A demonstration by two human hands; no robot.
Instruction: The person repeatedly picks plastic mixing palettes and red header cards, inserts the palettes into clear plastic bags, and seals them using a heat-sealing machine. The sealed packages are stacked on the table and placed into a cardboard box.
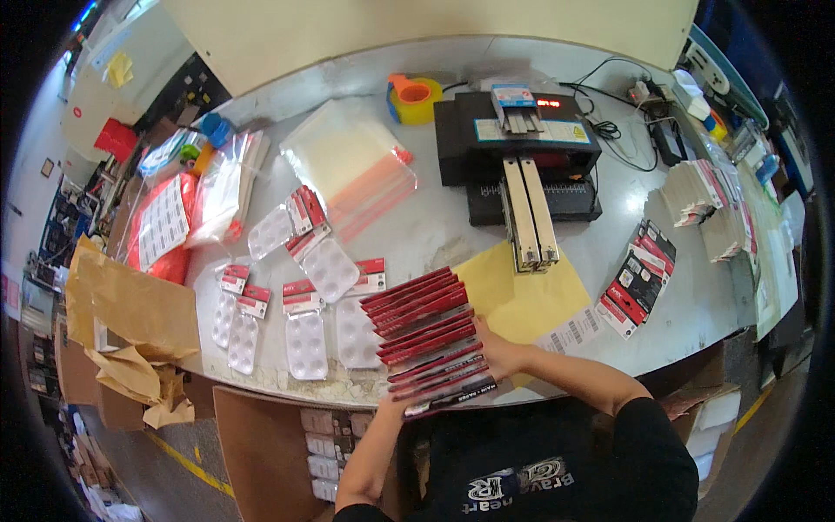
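Observation:
A thick fanned stack of red-and-black printed card packs (426,335) is held between my two hands over the table's near edge. My left hand (394,406) grips its lower left end, with most of the fingers hidden beneath the packs. On the right side, my right hand (498,350) is closed round the stack's edge. Left of the stack lie clear plastic blister packs (306,344) with red-and-black header cards. Under the right forearm, a yellow sheet (539,300) lies flat, with a white label strip (570,332) beside it.
A black machine (522,130) with a lit display and cream rails (531,213) stands at the back. Clear bags (344,165) and a tape roll (413,97) lie left of it. Printed cards (637,277) are at right. Open cardboard boxes (261,448) stand below the near edge.

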